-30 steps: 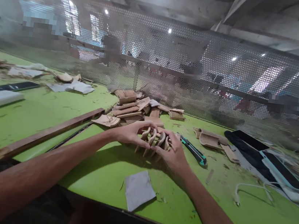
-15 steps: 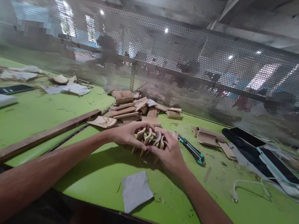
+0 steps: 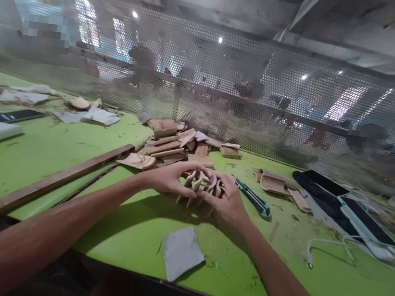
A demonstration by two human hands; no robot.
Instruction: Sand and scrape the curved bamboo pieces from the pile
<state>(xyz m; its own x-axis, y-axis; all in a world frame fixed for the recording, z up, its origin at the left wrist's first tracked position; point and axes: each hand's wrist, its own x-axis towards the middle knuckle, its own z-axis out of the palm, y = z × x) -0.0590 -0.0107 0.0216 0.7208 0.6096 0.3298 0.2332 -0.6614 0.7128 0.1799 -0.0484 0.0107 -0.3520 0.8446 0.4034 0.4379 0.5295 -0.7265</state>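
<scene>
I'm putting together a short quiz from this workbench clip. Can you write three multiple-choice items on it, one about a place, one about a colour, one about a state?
1. Where does the utility knife lie?
A. just right of the hands
B. on the grey sheet
C. at the far left table edge

2. What colour is the table top?
A. white
B. bright green
C. red

3. How are the curved wooden pieces held?
A. left hand alone
B. lying loose, untouched
C. gathered as a bundle between both hands

Answers:
1. A: the knife rests on the table just beyond the right hand, while the grey sheet lies nearer the front edge.
2. B: the bare surface is bright green throughout.
3. C: the left hand and right hand press in from either side of the standing pieces.
</scene>
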